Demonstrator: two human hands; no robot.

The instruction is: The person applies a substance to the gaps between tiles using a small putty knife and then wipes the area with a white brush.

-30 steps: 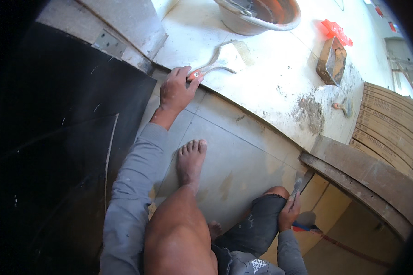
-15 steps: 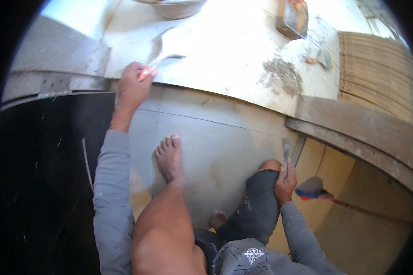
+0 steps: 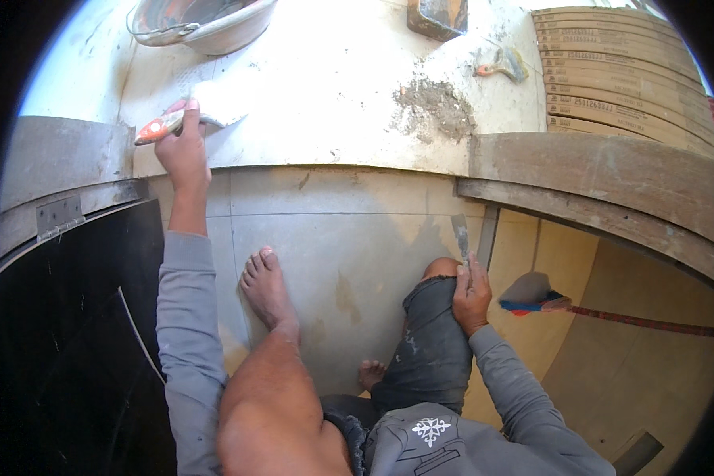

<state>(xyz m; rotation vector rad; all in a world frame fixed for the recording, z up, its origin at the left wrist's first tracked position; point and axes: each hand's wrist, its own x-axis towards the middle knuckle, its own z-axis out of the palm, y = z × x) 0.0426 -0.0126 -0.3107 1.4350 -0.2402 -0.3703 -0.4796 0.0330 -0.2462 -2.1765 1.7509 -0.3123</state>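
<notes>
Out over the pale floor past the doorway, my left hand (image 3: 184, 151) is closed round the handle of a paintbrush (image 3: 157, 128). Its handle is orange and white, and its bristle end, washed out by glare, points right. My right hand (image 3: 472, 293) rests at my right knee, its fingers closed on a putty knife (image 3: 460, 230) whose grey, stained blade points away from me. Most of the knife's handle is hidden in my hand. A pile of grey debris (image 3: 436, 109) lies on the pale floor between the hands, farther off.
A bucket (image 3: 238, 36) stands at the far left. Beyond the debris are a dark block-shaped container (image 3: 436, 20) and a second brush (image 3: 508, 65), beside stacked cardboard boxes (image 3: 611, 79). A broom (image 3: 531, 301) lies right of my knee; a black door panel (image 3: 71, 333) is at left.
My left hand has lifted and turned the paintbrush, its handle end now pointing left. My right hand still holds the putty knife at the knee. The view has shifted, showing more of the bucket.
</notes>
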